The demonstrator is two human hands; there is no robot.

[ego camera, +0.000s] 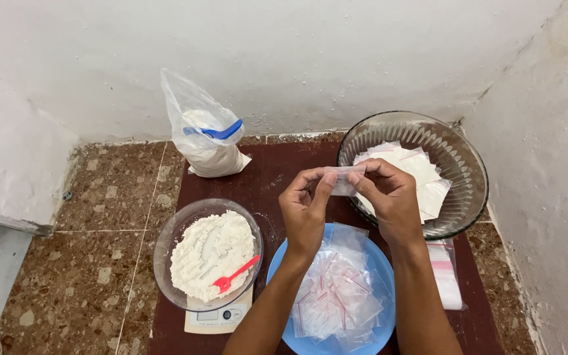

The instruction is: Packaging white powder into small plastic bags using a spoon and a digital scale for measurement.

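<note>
My left hand (305, 209) and my right hand (389, 197) together pinch a small clear zip bag (344, 180) at its top edge, held above the dark red mat. Below my wrists sits a blue plate (381, 263) heaped with empty small zip bags with red strips (333, 296). Behind my right hand stands a ribbed glass bowl (458, 154) holding filled small packets of white powder (422, 174). To the left a glass bowl of white flour (208, 253) rests on a white kitchen scale (221, 317), with a red plastic spoon (235, 275) lying in the flour.
A large clear plastic bag of white powder (206, 135) with a blue band stands at the back by the white wall. A stack of zip bags (446, 276) lies right of the blue plate. The dark red mat (264, 181) lies on a brown speckled tile floor (100, 250). White walls enclose the corner.
</note>
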